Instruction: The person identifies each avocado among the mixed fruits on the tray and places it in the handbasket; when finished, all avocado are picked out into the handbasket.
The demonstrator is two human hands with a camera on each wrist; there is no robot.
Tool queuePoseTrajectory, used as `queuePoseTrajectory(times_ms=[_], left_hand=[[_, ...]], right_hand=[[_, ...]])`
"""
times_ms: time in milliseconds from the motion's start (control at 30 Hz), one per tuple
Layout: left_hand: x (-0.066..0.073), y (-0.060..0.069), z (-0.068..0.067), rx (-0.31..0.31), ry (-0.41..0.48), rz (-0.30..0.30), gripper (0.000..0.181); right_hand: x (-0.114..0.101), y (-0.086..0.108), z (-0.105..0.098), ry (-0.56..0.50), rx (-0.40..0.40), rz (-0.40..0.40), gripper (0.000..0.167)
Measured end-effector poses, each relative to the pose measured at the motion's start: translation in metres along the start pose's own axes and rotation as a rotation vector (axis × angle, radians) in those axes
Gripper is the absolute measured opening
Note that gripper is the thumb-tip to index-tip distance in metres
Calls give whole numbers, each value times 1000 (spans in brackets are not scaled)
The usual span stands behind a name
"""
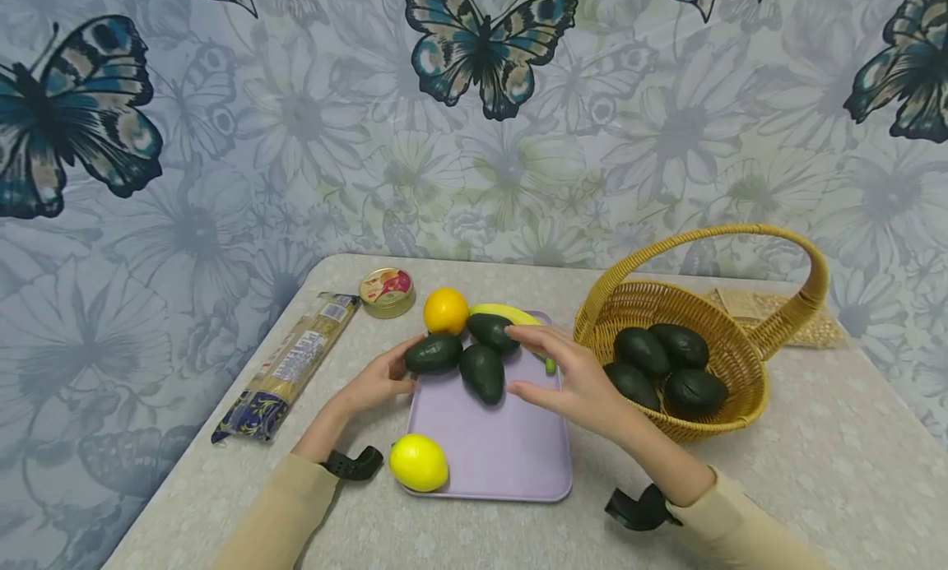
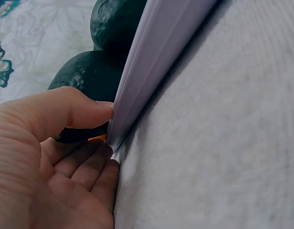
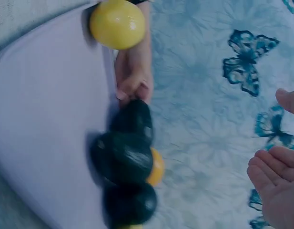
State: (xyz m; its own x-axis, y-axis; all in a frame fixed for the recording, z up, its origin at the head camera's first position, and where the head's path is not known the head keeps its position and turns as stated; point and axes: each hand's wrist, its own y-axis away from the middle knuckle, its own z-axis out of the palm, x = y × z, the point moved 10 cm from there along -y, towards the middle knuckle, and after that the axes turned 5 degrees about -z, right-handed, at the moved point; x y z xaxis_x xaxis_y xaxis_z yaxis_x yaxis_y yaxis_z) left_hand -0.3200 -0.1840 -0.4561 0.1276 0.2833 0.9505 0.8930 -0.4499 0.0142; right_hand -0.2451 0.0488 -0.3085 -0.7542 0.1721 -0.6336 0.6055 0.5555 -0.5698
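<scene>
We found the right hand [image 1: 578, 381] well open above the right side of the tray [image 1: 507, 451], its thumb held wide of the relaxed fingers and nothing in its grasp. Seen from above, its fingertips came close to the rear avocado [image 1: 492, 332], but the right wrist view showed us a gap between them and the fruit.

The left hand [image 1: 383, 377] we saw at the tray's left edge, loosely opened rather than clenched, thumb and fingers parted around the end of the left avocado [image 1: 434, 354]. From its wrist we made out the thumb tip against the tray's rim; we could not tell how firmly the fingers touched the fruit.

Those two and the front avocado [image 1: 483, 374] made a tight cluster at the tray's far end, all dark green, glossy and faintly bumpy. The front one lay with its narrower end toward the cluster. Behind them we noted an orange [image 1: 446, 310] and a partly hidden banana [image 1: 511, 312]; a lemon [image 1: 418, 463] sat at the near left corner. To the right, we counted four more avocados [image 1: 641, 353] inside a wicker basket [image 1: 741, 358].
</scene>
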Motion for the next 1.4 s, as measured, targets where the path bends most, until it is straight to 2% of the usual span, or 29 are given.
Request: queuePoseTrajectory(times_ms=[167,300,567,767,1000,1267,1400], left_hand=[[0,-1,3,-2,1,15,80],[1,-3,7,-14,-3,19,80],[2,-4,4,1,-14,8,80],[3,-3,3,10,-12,7,80],[2,-1,2,3,1,7,80],[2,1,2,-5,7,9,80],[2,2,1,-2,0,2,79]], right_hand=[[52,-9,36,-36,-51,260,61],[76,-8,45,5,-45,361,61],[92,-15,53,84,-63,340,62],[98,-18,62,157,-118,332,64],[107,-11,76,119,-207,405,69],[101,-12,90,118,-299,341,70],[96,-12,93,73,-325,341,66]])
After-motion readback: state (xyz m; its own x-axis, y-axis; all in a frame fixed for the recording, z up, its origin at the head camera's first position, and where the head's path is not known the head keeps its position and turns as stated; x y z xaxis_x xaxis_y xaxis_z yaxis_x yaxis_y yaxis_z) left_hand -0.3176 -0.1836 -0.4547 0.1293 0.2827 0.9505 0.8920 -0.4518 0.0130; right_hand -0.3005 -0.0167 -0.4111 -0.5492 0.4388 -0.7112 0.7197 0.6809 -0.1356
